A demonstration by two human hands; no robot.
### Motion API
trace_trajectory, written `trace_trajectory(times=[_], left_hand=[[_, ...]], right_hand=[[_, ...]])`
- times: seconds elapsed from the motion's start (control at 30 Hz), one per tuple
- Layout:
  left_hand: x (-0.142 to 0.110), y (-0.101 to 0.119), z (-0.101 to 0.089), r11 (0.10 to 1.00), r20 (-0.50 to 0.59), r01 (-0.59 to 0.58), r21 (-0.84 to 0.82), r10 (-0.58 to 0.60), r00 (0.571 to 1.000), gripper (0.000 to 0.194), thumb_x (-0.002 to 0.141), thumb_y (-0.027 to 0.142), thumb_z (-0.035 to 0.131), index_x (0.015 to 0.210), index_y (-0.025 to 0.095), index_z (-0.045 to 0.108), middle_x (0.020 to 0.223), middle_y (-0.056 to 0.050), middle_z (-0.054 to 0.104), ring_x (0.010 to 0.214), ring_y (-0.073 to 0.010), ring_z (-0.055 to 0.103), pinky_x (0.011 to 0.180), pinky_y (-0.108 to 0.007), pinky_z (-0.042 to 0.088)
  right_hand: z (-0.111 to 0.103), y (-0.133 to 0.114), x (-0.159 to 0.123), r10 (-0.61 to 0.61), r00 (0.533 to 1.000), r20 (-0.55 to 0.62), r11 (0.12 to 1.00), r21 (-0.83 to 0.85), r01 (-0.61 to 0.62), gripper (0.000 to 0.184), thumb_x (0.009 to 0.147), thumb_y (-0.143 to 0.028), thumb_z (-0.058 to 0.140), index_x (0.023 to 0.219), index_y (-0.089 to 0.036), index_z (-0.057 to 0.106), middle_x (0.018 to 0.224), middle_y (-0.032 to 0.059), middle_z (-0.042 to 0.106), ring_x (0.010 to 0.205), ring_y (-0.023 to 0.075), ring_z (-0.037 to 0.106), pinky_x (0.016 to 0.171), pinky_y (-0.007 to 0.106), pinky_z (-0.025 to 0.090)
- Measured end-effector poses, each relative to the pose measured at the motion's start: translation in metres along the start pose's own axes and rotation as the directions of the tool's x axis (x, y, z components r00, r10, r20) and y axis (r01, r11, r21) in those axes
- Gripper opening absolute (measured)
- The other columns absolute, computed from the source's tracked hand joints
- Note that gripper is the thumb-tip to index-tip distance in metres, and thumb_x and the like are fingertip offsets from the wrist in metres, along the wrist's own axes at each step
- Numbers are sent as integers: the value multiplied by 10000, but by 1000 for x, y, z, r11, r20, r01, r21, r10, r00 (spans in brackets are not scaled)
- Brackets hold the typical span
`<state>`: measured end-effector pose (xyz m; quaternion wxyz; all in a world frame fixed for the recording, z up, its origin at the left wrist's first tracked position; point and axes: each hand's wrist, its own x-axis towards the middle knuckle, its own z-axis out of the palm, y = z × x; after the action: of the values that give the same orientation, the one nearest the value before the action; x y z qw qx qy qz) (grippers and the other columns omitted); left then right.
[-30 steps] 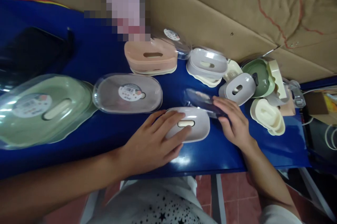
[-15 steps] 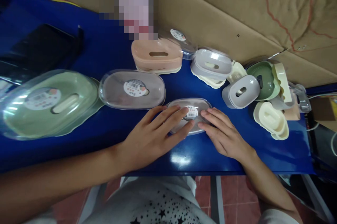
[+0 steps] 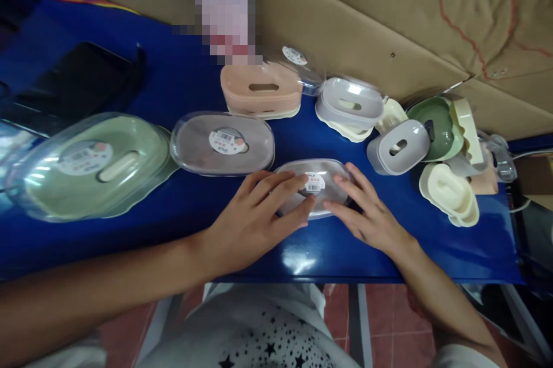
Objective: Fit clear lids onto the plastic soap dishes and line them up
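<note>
A small oval grey plastic box (image 3: 326, 170) under a clear lid, with a round barcode sticker, lies in front of me on the blue table. My left hand (image 3: 253, 221) rests over its left part, fingers outstretched and apart on the lid. At the right end my right hand (image 3: 374, 215) touches the lid with spread fingertips. Just beyond my left hand is a second lidded grey box (image 3: 196, 140), also with a sticker. Farther left sits a larger green box (image 3: 142, 201) under a clear cover. The undersides of the boxes are hidden.
At the back stand a peach box (image 3: 242, 100) and a grey slotted box (image 3: 341, 94). To the right are another grey slotted box (image 3: 410, 152), a green scalloped piece (image 3: 440, 132) and cream trays (image 3: 449, 192). A black item (image 3: 73, 88) lies left on the blue table (image 3: 242, 270).
My right hand's fingers have spread wider, with the upper ones reaching the lid's far right edge. The left hand stays nearly as it was. The whole view has shifted slightly.
</note>
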<state>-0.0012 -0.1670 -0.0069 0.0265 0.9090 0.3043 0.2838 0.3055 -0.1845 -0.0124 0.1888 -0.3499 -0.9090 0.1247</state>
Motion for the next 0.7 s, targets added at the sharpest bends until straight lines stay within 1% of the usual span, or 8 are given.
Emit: trace_trajectory(times=[0.07, 0.2, 0.3, 0.37, 0.47, 0.6, 0.63, 0.7], left_hand=[[0, 0, 1, 1000, -2, 4, -4, -4, 1000, 371, 997, 305, 768, 1329, 204, 636, 1393, -151, 705, 1275, -309, 661, 1031, -485, 563], [1, 0, 2, 1000, 29, 13, 10, -13, 999, 422, 999, 306, 764, 1383, 212, 615, 1416, -146, 692, 1297, -311, 647, 1033, -484, 565], [4, 0, 1, 999, 40, 12, 35, -14, 999, 425, 1007, 294, 749, 1400, 218, 608, 1422, -133, 691, 1297, -309, 650, 1036, -482, 568], [6, 1, -1, 998, 47, 5, 60, -7, 999, 392, 1009, 277, 735, 1378, 217, 618, 1414, -127, 697, 1278, -306, 663, 1023, -477, 577], [1, 6, -4, 996, 53, -11, 94, 6, 999, 301, 994, 239, 717, 1285, 209, 646, 1393, -131, 706, 1257, -312, 683, 996, -472, 596], [-31, 12, -17, 995, 48, -15, 96, 10, 999, 321, 944, 214, 747, 1248, 206, 645, 1389, -142, 700, 1259, -328, 693, 1019, -510, 609], [-43, 11, -22, 997, 48, 9, 77, -13, 999, 352, 927, 213, 765, 1256, 209, 641, 1390, -142, 696, 1272, -336, 691, 1039, -530, 606], [-68, 6, -35, 987, 29, 158, 30, -159, 987, 307, 902, 263, 806, 1166, 220, 654, 1342, -137, 706, 1232, -351, 714, 1066, -601, 595]], right_hand=[[1, 1, 1, 9, 1000, 3, 999, 45, -9, 842, 985, -23, 654, 1667, -435, 384, 1800, -11, 284, 1677, 357, 219, 1292, 661, 414], [3, 2, 8, 55, 998, 8, 987, 152, -56, 766, 1014, -195, 714, 1665, -404, 367, 1797, 37, 286, 1675, 368, 226, 1290, 678, 409], [3, 2, 11, 72, 997, 9, 984, 160, -73, 705, 1036, -211, 684, 1649, -391, 385, 1777, 57, 324, 1671, 353, 252, 1292, 664, 416], [2, 4, 10, 57, 998, 10, 988, 143, -58, 691, 1041, -225, 677, 1650, -388, 394, 1764, 61, 351, 1668, 352, 265, 1294, 655, 416], [0, 6, 6, 5, 1000, -6, 991, 136, -4, 718, 1059, -331, 662, 1694, -384, 332, 1763, 73, 357, 1639, 348, 341, 1270, 614, 460], [-3, 5, 3, 17, 999, -45, 994, 111, -12, 775, 1085, -451, 597, 1744, -317, 211, 1750, 140, 375, 1550, 336, 494, 1198, 551, 532], [-3, 4, 4, 43, 998, -50, 997, 62, -40, 767, 1086, -444, 595, 1741, -308, 220, 1727, 149, 415, 1537, 340, 508, 1194, 558, 525], [-4, 4, 6, 130, 989, -75, 987, -81, -136, 715, 1085, -412, 601, 1717, -298, 287, 1680, 156, 484, 1531, 348, 510, 1203, 575, 490]])
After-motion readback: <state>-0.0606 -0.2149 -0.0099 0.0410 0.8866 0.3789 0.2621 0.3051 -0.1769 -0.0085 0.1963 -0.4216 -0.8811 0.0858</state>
